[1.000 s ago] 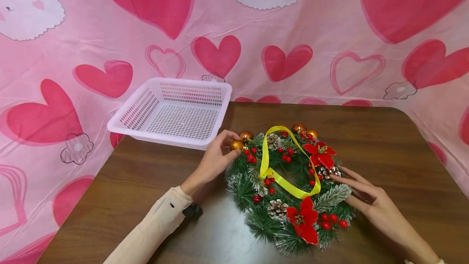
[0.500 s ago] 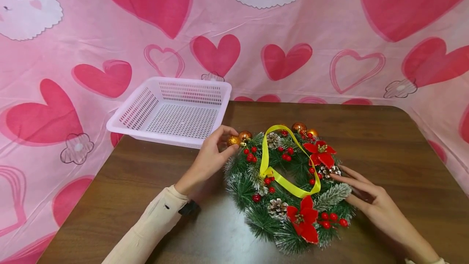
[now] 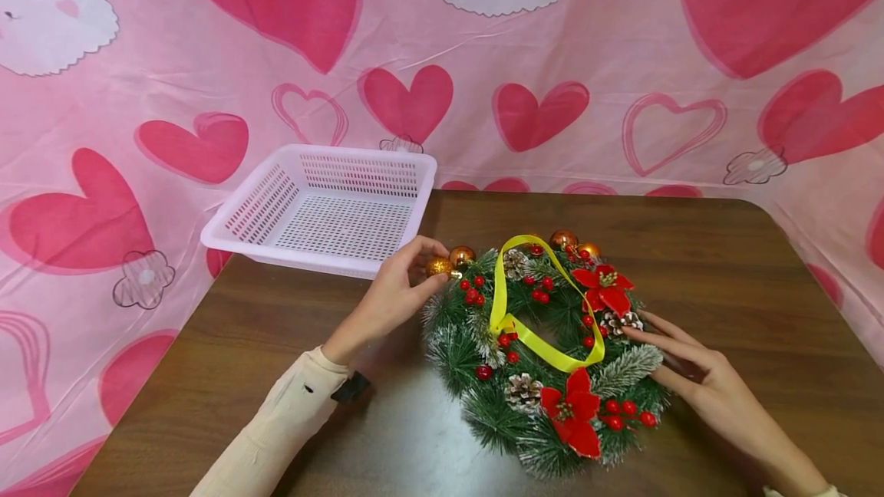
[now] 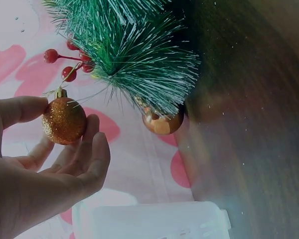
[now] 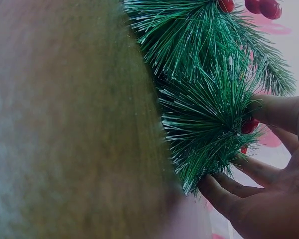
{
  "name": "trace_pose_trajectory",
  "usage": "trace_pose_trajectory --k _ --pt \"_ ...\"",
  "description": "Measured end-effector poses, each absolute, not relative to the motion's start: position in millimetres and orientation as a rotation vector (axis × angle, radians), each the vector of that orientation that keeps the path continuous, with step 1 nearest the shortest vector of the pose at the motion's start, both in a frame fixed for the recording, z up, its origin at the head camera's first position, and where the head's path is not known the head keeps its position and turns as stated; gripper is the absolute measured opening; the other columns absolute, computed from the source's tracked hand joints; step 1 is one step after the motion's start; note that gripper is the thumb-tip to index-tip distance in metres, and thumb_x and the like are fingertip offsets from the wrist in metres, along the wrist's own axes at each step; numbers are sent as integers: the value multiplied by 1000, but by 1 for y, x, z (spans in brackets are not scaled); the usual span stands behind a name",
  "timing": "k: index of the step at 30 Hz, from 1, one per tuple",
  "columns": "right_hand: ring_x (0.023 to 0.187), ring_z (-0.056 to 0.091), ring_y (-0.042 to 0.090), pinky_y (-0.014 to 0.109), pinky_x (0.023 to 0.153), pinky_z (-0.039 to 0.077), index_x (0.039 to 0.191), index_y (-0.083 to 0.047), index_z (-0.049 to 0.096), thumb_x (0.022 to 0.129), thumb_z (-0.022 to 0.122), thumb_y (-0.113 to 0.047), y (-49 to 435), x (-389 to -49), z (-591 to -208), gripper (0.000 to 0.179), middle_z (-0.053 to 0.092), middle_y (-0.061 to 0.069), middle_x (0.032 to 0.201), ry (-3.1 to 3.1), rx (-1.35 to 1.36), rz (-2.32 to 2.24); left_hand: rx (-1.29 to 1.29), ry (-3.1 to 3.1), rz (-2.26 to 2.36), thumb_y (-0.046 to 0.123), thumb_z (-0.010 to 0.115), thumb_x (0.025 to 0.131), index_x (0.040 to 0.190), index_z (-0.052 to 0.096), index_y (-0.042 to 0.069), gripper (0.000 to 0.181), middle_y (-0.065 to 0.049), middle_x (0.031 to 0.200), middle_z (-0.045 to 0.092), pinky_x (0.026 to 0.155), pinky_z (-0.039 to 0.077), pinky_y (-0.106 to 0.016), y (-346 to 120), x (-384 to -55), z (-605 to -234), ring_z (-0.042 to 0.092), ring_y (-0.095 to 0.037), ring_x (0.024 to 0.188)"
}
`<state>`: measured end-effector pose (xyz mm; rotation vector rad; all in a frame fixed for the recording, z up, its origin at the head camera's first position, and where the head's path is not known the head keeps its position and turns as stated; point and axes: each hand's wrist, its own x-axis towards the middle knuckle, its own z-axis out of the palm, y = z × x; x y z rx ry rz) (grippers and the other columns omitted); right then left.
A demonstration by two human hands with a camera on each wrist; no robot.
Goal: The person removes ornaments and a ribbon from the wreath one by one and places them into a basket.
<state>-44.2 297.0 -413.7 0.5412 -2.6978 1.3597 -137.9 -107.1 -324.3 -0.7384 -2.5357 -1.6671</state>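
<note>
A green Christmas wreath (image 3: 452,359) lies on the table, trimmed with red poinsettias (image 3: 572,414), pinecones (image 3: 522,392), red berries and a looped yellow ribbon (image 3: 549,355). At its upper left, my left hand (image 3: 387,290) pinches a glittery gold bauble (image 4: 64,120) between thumb and fingers. Thin strands run from the bauble's cap toward the berries in the left wrist view. A shiny copper bauble (image 3: 462,256) sits just beside it. On the opposite side my right hand (image 3: 711,390) holds the wreath's edge, with thumb and fingers among the needles (image 5: 209,119).
A white perforated plastic basket (image 3: 324,263) stands at the table's back left, just beyond my left hand. More copper baubles (image 3: 563,240) sit at the wreath's far side. Behind the brown wooden table (image 3: 780,274) hangs a pink heart-patterned cloth (image 3: 476,60).
My left hand has drawn the glittery bauble a little outward, to the left, away from the berries. The right hand and the wreath have hardly moved.
</note>
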Motion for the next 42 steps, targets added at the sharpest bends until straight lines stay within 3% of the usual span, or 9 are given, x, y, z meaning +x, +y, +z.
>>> trace_pose_trajectory --k 9,22,32,42 --pt "136 31 -9 2 92 29 138 -11 60 92 66 3 297 -44 -414 49 38 -1 156 -2708 533 1360 -757 -2579 -1635 -9 65 88 114 58 -4 28 -22 109 65 87 53 -47 -109 -137 -322 64 -32 97" --pt "135 31 -9 2 91 29 138 -11 59 91 66 3 298 -44 -414 50 38 -2 156 -2709 532 1353 -804 -2630 -1598 -6 67 89 117 57 -8 30 -22 114 65 89 52 -50 -113 -143 -328 64 -35 100" --pt "136 32 -9 3 93 30 138 -9 60 91 66 6 297 -44 -414 50 39 0 156 -2689 546 1368 -828 -2611 -1573 2 71 90 117 60 7 30 -9 114 67 86 55 -41 -121 -155 -345 65 -23 97" --pt "135 33 -9 2 93 30 137 -9 60 91 66 5 297 -44 -415 49 39 0 156 -2688 538 1350 -862 -2594 -1583 1 69 89 116 60 11 30 -12 115 66 88 55 -36 -125 -154 -340 66 -19 98"
